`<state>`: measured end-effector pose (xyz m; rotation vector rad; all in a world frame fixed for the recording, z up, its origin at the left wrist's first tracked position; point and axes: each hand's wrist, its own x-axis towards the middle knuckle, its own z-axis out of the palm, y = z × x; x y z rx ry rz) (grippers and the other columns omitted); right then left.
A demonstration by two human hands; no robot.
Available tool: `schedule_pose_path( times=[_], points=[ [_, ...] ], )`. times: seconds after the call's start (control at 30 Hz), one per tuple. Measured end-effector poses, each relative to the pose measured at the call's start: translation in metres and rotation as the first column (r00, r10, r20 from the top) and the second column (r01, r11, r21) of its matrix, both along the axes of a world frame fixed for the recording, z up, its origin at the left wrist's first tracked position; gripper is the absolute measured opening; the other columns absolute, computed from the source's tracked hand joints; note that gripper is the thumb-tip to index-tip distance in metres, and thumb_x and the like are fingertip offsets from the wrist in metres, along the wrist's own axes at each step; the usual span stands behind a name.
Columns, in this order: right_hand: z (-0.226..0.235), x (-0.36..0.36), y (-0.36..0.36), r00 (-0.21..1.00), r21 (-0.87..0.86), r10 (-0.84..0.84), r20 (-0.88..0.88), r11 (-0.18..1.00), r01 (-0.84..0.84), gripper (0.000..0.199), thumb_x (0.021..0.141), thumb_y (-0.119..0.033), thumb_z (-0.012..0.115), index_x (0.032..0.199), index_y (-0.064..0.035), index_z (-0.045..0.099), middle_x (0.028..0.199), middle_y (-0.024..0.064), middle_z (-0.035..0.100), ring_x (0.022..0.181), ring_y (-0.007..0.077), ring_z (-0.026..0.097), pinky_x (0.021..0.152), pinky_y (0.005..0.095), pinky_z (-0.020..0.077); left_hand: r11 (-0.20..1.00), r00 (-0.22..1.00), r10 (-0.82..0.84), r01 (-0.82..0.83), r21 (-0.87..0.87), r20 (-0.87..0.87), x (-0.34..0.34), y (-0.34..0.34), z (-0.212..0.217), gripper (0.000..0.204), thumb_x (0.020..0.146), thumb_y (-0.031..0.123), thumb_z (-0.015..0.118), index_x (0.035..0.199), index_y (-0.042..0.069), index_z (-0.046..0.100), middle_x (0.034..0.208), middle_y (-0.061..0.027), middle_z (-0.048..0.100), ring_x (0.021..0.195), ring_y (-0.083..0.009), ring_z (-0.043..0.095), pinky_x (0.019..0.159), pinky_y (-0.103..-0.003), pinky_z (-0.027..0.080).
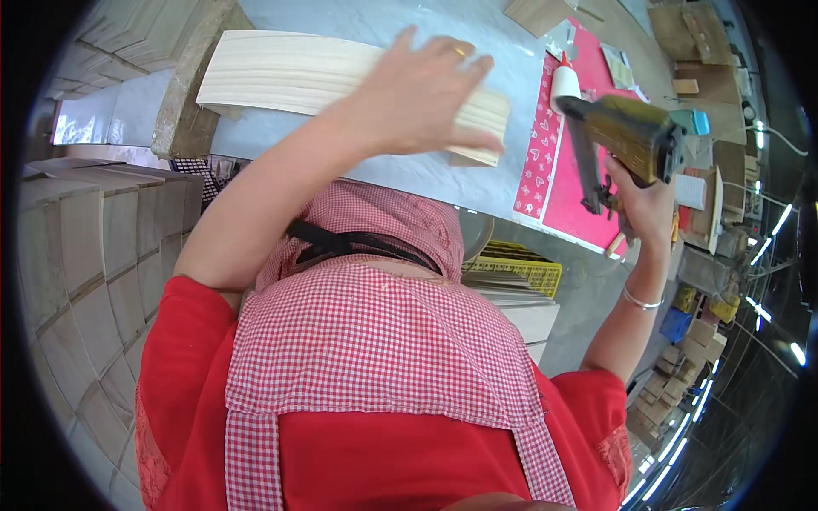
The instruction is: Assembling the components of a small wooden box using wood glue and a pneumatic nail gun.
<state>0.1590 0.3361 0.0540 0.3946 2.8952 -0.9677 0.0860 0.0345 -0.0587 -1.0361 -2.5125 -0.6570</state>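
Note:
A long pale wooden board [290,72] lies across the table, raised a little, with a short wooden piece [473,159] showing under its right end. Over that right end is my left hand [417,98], fingers spread and slightly blurred, a ring on one finger. The thumb reaches near the board's front corner; whether the palm touches the wood is hard to tell. At the right, a nail gun [626,128] is held up in my right hand [643,200], its fingers wrapped around the handle. It is apart from the board, above a pink patterned sheet [584,200].
A white glue bottle [564,85] with a red tip stands on the pink sheet. At the left, a thick wooden block [192,94] borders the work surface [358,179], and stacked wooden panels [111,238] rise nearby. Below the table edge sits a yellow crate [532,274].

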Motion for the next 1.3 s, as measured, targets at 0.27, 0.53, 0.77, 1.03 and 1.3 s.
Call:
schedule_pose_path(
  times=[0.27, 0.53, 0.77, 1.03, 1.3],
  points=[
    [-0.111, 0.054, 0.122, 0.965, 0.587, 0.133, -0.224, 0.809, 0.025, 0.056, 0.086, -0.013, 0.068, 0.138, -0.0002, 0.05, 0.103, 0.0202, 0.068, 0.088, 0.0306, 0.067, 0.079, 0.043, 0.0513, 0.996, 0.946, -0.06, 0.079, -0.049, 0.32, -0.01, -0.073, 0.024, 0.038, 0.082, 0.033, 0.071, 0.105, 0.002, 0.067, 0.099, -0.0126, 0.067, 0.094, -0.0324, 0.063, 0.082, -0.042, 0.049],
    [-0.176, 0.065, 0.132, 0.971, 0.752, -0.139, -0.196, 0.614, 0.24, 0.058, 0.085, -0.021, 0.071, 0.137, -0.0011, 0.052, 0.105, 0.0231, 0.064, 0.1, 0.0384, 0.062, 0.086, 0.0506, 0.0478, 0.995, 0.993, -0.104, 0.104, 0.005, -0.06, 0.041, -0.019, -0.059, 0.029, 0.078, 0.016, 0.063, 0.105, 0.007, 0.068, 0.105, -0.0078, 0.064, 0.108, -0.0266, 0.06, 0.087, -0.042, 0.047],
    [-0.178, -0.035, 0.078, 0.775, 0.32, 0.053, -0.63, 0.927, 0.197, 0.048, 0.087, -0.029, 0.073, 0.121, 0.0025, 0.061, 0.117, 0.0263, 0.063, 0.107, 0.0416, 0.059, 0.09, 0.0479, 0.0468, 0.994, 0.975, -0.09, 0.102, -0.047, 0.204, 0.046, -0.021, -0.086, 0.052, 0.085, 0.038, 0.067, 0.128, 0.01, 0.06, 0.138, -0.0135, 0.052, 0.134, -0.0319, 0.043, 0.111, -0.054, 0.032],
    [-0.214, -0.126, 0.031, 0.847, 0.161, -0.337, -0.412, 0.888, 0.431, 0.052, 0.084, -0.025, 0.077, 0.122, 0.0053, 0.059, 0.115, 0.0252, 0.066, 0.1, 0.0385, 0.064, 0.09, 0.0438, 0.0506, 0.967, 0.947, 0.126, -0.051, -0.25, 0.295, 0.047, -0.031, -0.09, 0.078, 0.085, 0.059, 0.062, 0.148, 0.018, 0.042, 0.154, -0.0138, 0.037, 0.146, -0.032, 0.027, 0.117, -0.062, 0.016],
    [-0.127, -0.062, 0.026, 0.633, -0.65, -0.494, -0.597, 0.759, -0.021, 0.043, 0.09, -0.03, 0.072, 0.105, 0.0081, 0.058, 0.091, 0.0156, 0.065, 0.073, 0.0204, 0.064, 0.056, 0.028, 0.0514, 0.979, 0.964, 0.053, 0.001, -0.203, 0.262, 0.044, -0.027, -0.1, 0.074, 0.087, 0.059, 0.059, 0.146, 0.016, 0.045, 0.153, -0.014, 0.038, 0.146, -0.0319, 0.028, 0.116, -0.063, 0.016]
  ],
)
